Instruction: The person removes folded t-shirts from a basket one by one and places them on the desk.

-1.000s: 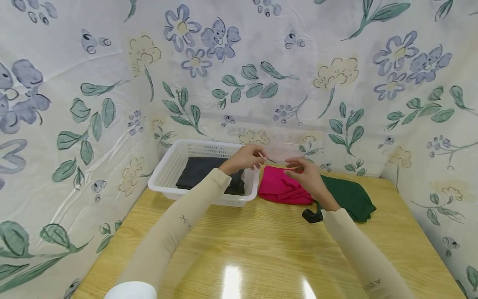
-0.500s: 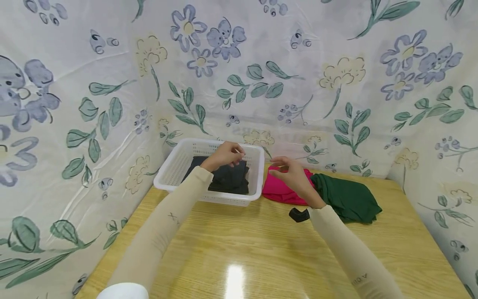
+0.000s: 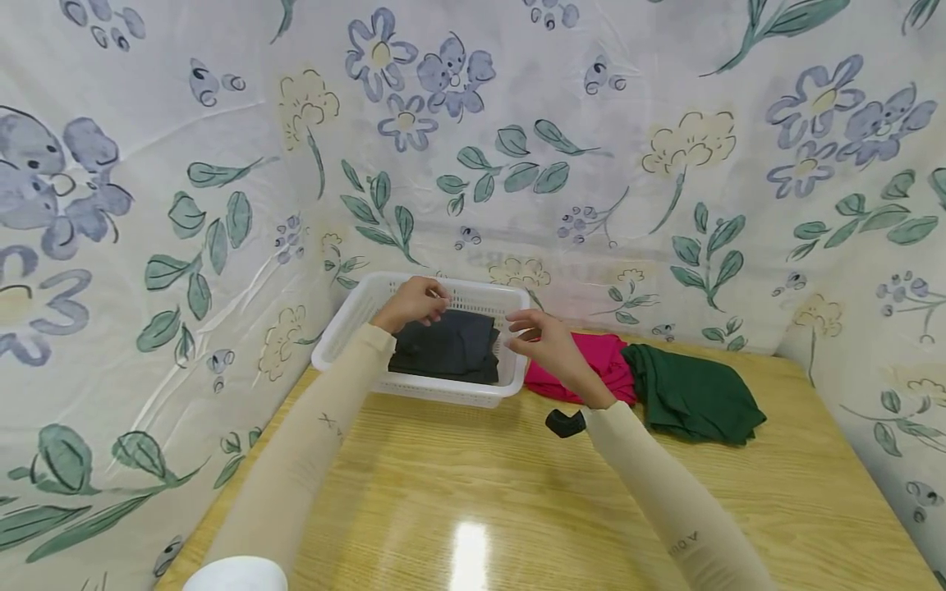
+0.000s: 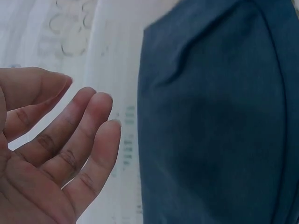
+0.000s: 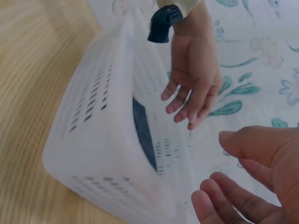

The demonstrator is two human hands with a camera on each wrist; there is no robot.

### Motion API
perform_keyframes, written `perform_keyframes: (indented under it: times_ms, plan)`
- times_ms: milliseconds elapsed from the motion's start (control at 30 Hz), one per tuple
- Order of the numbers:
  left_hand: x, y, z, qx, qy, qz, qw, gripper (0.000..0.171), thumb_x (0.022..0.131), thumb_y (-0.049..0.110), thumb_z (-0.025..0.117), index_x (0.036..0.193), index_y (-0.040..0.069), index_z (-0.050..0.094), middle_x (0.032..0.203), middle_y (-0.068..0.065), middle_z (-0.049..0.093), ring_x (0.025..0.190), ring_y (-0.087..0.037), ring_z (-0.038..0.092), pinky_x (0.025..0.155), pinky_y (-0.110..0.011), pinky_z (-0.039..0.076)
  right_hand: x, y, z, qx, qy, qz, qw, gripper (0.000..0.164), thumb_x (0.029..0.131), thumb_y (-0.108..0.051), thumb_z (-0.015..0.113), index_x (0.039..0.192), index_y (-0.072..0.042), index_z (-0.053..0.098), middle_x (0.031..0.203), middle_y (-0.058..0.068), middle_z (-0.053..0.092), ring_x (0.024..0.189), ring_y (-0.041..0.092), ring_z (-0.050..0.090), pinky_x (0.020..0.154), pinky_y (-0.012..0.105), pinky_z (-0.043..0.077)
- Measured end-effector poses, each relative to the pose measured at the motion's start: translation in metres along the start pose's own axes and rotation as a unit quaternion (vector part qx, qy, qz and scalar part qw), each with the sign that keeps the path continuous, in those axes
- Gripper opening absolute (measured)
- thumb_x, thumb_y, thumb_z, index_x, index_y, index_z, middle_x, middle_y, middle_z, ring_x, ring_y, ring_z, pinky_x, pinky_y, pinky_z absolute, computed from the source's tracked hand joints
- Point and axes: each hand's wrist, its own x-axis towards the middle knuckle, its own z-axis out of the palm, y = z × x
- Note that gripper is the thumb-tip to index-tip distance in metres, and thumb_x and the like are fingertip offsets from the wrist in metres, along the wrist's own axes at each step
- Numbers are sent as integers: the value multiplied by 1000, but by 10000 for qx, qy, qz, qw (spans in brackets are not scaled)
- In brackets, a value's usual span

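Note:
A dark folded garment (image 3: 447, 345) lies inside the white plastic basket (image 3: 443, 387); in the left wrist view the dark cloth (image 4: 210, 121) looks blue. My left hand (image 3: 415, 302) hovers over the basket's left part, fingers loosely bent and holding nothing. Over the basket's right rim is my right hand (image 3: 543, 338), its thumb and fingers apart with nothing between them. In the right wrist view the right hand (image 5: 257, 177) is beside the basket wall (image 5: 93, 116), and the left hand (image 5: 194, 79) appears beyond it.
A pink-red cloth (image 3: 591, 365) lies right of the basket, partly behind my right hand. Beside it a dark green cloth (image 3: 695, 394) is bunched on the wooden table (image 3: 443, 476). A floral curtain (image 3: 517, 164) closes off the back and sides.
Both hands have moved left, the left from the basket's right rim to its left part, the right from above the pink-red cloth to the rim. The view has shifted slightly.

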Motion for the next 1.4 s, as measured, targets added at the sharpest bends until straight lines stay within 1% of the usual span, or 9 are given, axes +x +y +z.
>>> perform_keyframes:
  times_ms: [233,400,633,867,1033,1100,1233,1367,1400]
  plan:
    - [-3,-12,-12,-147,51,-406,9991,29,105,11,59,124,-9,65,109,-25,68,79,-23,68,66,-32,58,7,-2,14,31,-270,97,9996,47,96,-16,73,140,-10,60,136,20,61,112,29,65,93,44,56]
    - [-11,-15,-19,-67,85,-606,9981,29,105,10,57,126,-10,63,118,-30,65,89,-31,69,72,-37,59,15,-4,26,-154,-448,286,9985,47,96,-18,75,140,-13,60,138,19,60,115,28,64,93,42,56]
    - [-13,-23,-25,42,138,-906,9958,31,106,12,56,131,-8,61,127,-24,59,106,-38,61,77,-37,58,25,-6,44,-406,-534,437,9968,47,94,-19,77,139,-13,61,141,21,56,118,31,60,96,46,53]
    - [-14,-31,-30,63,-167,-1102,9938,37,107,13,52,137,-9,55,141,-27,50,110,-36,54,93,-51,54,34,-8,57,-665,-716,552,9937,53,94,-20,78,141,-7,59,141,23,54,122,34,56,95,45,52]
    - [-13,-36,-32,128,-279,-1225,9920,43,106,11,53,144,-10,49,148,-28,45,132,-44,46,101,-56,49,40,-13,64,-829,-774,839,9900,57,94,-21,78,144,-5,56,146,22,50,135,36,47,101,48,50]
    - [-13,-38,-32,216,-411,-1306,9903,46,106,12,53,146,-9,47,150,-27,43,136,-44,43,102,-55,48,42,-13,68,-782,-722,981,9895,57,94,-20,77,144,-4,55,150,21,47,139,37,43,103,48,48]
    - [-14,-41,-31,335,-685,-1518,9855,48,106,17,55,147,-6,47,153,-25,40,132,-41,43,98,-53,47,44,-14,75,-754,-503,1327,9870,56,93,-19,77,142,-4,56,156,20,41,147,39,31,111,53,40]
    - [-16,-44,-30,491,-750,-1543,9840,48,106,18,55,146,-6,47,154,-27,39,129,-43,44,100,-56,44,43,-14,81,-847,-452,1662,9814,56,92,-22,78,142,-7,56,156,20,41,151,41,21,115,58,31]
    - [-16,-44,-30,517,-754,-1550,9837,48,106,18,55,146,-6,47,153,-28,40,121,-43,48,98,-54,45,43,-13,82,-849,-474,1719,9803,57,92,-23,78,142,-7,55,156,20,41,151,42,19,116,58,31]
